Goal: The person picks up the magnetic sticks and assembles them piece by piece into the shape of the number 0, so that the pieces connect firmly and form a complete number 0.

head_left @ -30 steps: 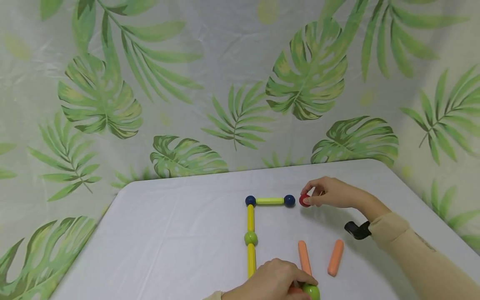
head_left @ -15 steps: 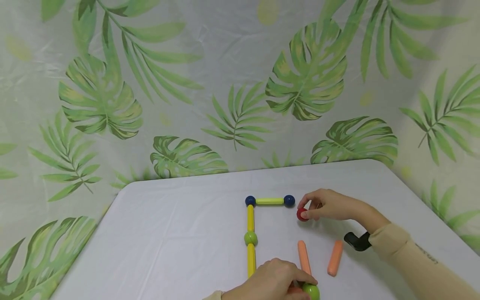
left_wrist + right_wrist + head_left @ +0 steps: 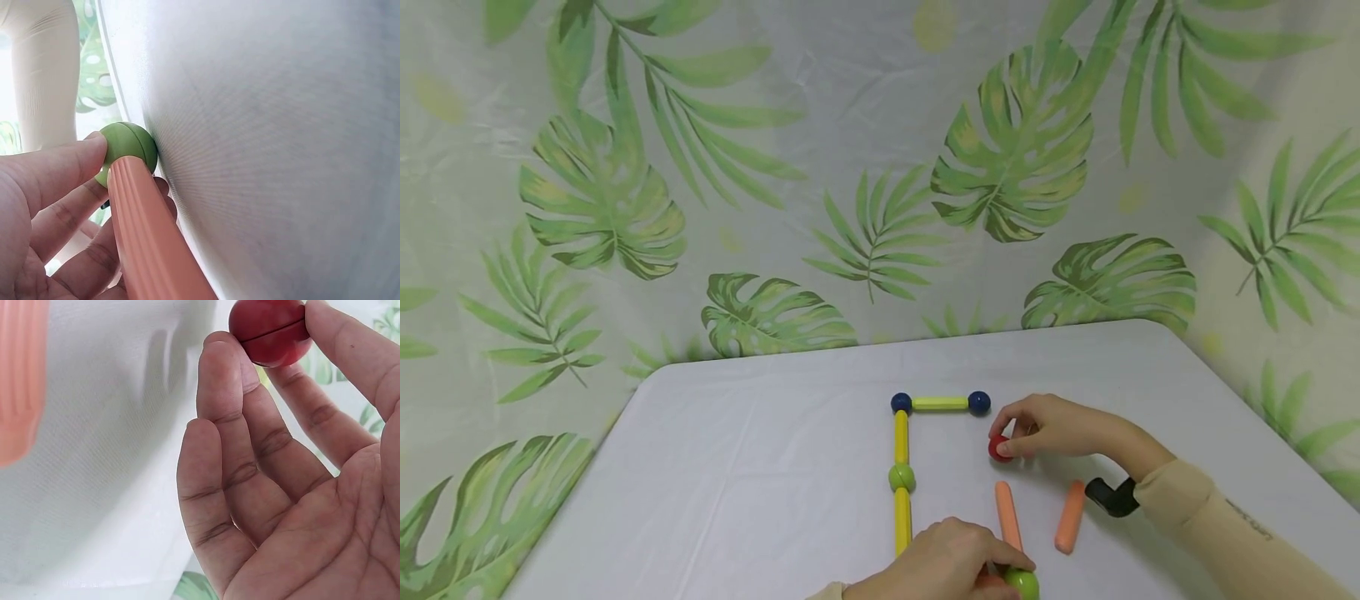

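My right hand [image 3: 1052,427] pinches a red ball [image 3: 272,330] between thumb and fingertips, just beyond the far end of an orange rod [image 3: 1009,517]. At the near side of the table, my left hand [image 3: 951,558] grips a green ball [image 3: 128,147] with thumb and fingers. Another orange rod [image 3: 153,231] meets that ball and runs back past the left palm. The upright orange rod reaches toward the same green ball in the head view. A seam circles the red ball in the right wrist view.
Left of the hands, yellow rods [image 3: 902,437] join a green ball [image 3: 902,477] and a dark blue ball [image 3: 901,403]. From there a yellow-green rod [image 3: 940,403] leads to a second dark blue ball [image 3: 979,402]. A loose orange rod [image 3: 1070,517] lies under the right forearm's side.
My right hand has brought the red ball nearer, from beside the dark blue ball down toward the orange rod's far end. The left hand has stayed in place on the green ball.
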The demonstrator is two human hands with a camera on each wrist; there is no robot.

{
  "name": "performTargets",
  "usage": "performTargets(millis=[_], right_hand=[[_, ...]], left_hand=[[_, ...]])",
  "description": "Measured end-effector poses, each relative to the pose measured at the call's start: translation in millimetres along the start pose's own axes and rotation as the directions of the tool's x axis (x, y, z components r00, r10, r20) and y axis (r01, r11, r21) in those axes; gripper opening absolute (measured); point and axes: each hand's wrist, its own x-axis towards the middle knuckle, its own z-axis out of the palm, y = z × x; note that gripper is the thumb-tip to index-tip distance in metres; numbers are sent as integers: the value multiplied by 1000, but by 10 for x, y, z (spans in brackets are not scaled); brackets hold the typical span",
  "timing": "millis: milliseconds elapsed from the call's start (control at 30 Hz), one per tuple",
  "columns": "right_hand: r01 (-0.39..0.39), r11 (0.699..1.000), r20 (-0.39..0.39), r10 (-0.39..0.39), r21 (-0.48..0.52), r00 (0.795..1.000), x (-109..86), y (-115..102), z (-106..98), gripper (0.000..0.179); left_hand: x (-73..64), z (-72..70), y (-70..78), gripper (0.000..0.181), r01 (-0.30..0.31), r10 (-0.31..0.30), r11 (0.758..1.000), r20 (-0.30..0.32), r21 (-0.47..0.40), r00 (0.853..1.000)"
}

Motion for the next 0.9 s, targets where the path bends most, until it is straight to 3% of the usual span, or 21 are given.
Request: performTargets(millis=[900], right_hand=[[28,998,67,-32,62,997,-15,20,121,15]], left_hand=[[-2,5,-13,27,-1,1,1000,-5,3,1000]])
